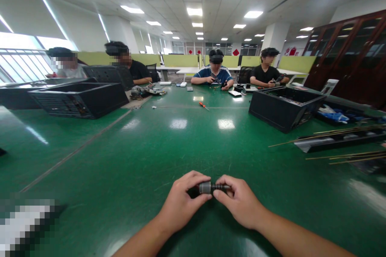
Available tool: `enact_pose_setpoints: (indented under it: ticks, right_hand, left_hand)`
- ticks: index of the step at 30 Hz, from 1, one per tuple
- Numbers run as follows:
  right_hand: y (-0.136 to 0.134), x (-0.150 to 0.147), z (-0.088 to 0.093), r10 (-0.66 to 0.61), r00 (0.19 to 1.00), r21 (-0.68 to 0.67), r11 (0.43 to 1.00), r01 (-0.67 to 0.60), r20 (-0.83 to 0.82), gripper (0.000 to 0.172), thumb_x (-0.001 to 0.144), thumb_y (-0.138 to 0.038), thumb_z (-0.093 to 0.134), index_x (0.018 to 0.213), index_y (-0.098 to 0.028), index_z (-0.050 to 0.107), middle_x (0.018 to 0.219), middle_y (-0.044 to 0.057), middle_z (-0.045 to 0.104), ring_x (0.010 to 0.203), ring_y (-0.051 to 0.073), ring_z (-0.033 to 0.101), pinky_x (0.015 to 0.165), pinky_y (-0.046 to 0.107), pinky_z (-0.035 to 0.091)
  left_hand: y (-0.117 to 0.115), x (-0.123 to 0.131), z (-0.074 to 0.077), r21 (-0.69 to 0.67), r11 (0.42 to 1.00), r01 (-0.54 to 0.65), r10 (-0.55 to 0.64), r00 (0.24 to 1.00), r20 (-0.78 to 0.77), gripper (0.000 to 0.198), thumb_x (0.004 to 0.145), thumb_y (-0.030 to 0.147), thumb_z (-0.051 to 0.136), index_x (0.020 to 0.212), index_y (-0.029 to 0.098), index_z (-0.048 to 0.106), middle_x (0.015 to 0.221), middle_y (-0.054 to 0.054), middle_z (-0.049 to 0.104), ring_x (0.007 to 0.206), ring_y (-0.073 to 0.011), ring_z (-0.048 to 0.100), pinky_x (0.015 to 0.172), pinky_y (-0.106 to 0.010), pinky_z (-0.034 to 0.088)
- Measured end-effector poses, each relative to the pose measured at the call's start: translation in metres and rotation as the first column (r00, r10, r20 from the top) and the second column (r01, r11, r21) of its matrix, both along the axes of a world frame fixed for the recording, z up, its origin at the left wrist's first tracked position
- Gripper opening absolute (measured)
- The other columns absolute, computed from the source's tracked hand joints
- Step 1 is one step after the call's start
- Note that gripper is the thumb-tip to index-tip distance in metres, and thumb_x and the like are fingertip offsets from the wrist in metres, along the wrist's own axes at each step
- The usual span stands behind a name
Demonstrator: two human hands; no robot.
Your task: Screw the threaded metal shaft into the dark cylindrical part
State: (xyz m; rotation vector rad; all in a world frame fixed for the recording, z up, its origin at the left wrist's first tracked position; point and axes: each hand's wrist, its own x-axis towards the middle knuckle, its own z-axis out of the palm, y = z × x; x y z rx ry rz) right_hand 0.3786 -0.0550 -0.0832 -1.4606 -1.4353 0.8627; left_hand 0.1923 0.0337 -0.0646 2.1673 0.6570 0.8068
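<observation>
The metal cylindrical part is held between two hands, on the near side of the screwdriver that serves here as the landmark. The left hand pinches the thick body between thumb and fingers. The right hand pinches around the ribbed shaft; its exact contact points are partly hidden by the fingers.

Slip hazard: the part is narrow and appears smooth at its body. A loose or uneven pinch could let it drop onto the table and roll, as the surface is glossy and offers little to stop it.

Release hazard: the ribs on the shaft may be a coil spring. If so, pulling or twisting off axis could free it suddenly and throw small pieces toward the screwdriver.

Loss hazard: left of the screwdriver stands an open computer case; right of it, a second open case and, nearer, thin rods. A rolling piece could lodge among these.
</observation>
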Motion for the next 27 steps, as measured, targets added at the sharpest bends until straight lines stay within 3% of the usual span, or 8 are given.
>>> enact_pose_setpoints:
  ticks: [8,27]
  right_hand:
    - [0.0016,-0.0008,-0.0044,-0.015,0.997,0.032,0.999,0.018,-0.074,0.022,0.09,-0.035,0.06,0.084,-0.016,0.066,0.068,-0.003,0.052,0.061,0.012,0.043,0.057,0.024,0.032]
    - [0.0013,-0.0039,-0.0022,-0.042,0.979,0.024,0.999,0.048,-0.197,0.015,0.085,-0.026,0.064,0.095,-0.015,0.065,0.068,-0.004,0.049,0.057,0.01,0.04,0.054,0.023,0.03]
  left_hand:
    - [0.0002,-0.0012,-0.0012,0.005,1.0,-0.018,0.018,1.0,-0.012,0.033,0.076,0.016,0.078,0.106,0.029,0.073,0.098,0.0,0.07,0.092,-0.0173,0.066,0.084,-0.029,0.049]
    - [0.0024,-0.0025,-0.0001,0.034,0.998,-0.05,0.051,0.999,-0.007,0.03,0.077,0.018,0.077,0.105,0.027,0.073,0.096,-0.001,0.071,0.089,-0.0171,0.067,0.082,-0.028,0.05]
